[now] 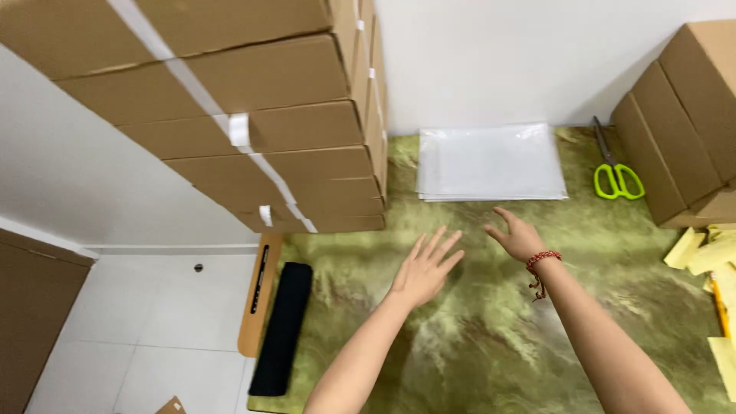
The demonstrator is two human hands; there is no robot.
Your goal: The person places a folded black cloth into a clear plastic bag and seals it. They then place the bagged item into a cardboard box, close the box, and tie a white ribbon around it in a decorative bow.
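Clear plastic bags (491,162) looking thin, slippery; left hand (424,268) and right hand (518,234) are reaching splayed and empty; front edge seeming best.

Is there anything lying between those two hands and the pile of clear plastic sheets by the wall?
Nothing visible. Only bare green table cover lies between the right hand, the left hand and the clear sheets. The scissors and the boxes sit off to the sides.

Clear plastic bag stack (491,162) flat on green mat, by wall.
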